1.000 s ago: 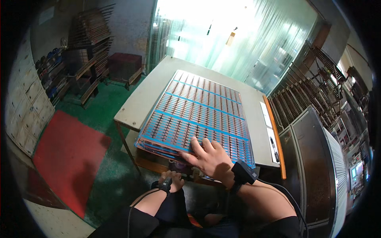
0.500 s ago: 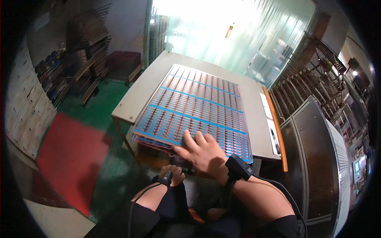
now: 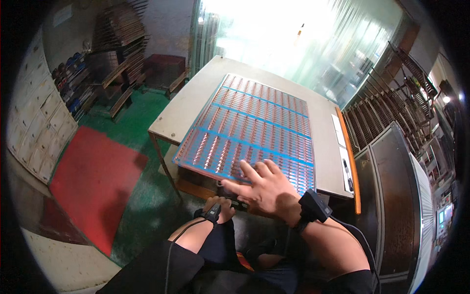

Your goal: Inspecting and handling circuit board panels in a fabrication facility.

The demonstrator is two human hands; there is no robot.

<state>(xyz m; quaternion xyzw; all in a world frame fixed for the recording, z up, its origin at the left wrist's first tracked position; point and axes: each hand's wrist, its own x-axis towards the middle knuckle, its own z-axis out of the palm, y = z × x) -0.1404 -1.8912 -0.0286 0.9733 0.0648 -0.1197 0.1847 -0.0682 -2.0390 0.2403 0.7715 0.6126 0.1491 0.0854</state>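
Observation:
A large flat panel [image 3: 215, 110] lies on the pale table, covered in rows of small copper-coloured pieces and crossed by blue strips. It looks like a circuit-board panel. My right hand [image 3: 269, 188] reaches over its near edge, fingers spread with the tips on or just above the surface. The thumb points left along that edge, and nothing shows in this hand. Lower and to the left, my left hand [image 3: 223, 209] has its fingers curled in, close to my dark-clothed leg and apart from the panel. Whatever it may hold is hidden.
The table [image 3: 191, 105] has an orange strip [image 3: 350, 164] on its right edge, with white papers and a dark pen [image 3: 346, 169] beside it. Metal racks [image 3: 374, 115] and a dark cabinet [image 3: 399, 206] stand right. A red mat [image 3: 98, 181] covers the left floor. Clear curtains hang behind.
The view has shifted, so the table and panel sit slightly further right and higher. My right hand remains at the panel's near edge, its fingers a little more spread. My left hand stays curled.

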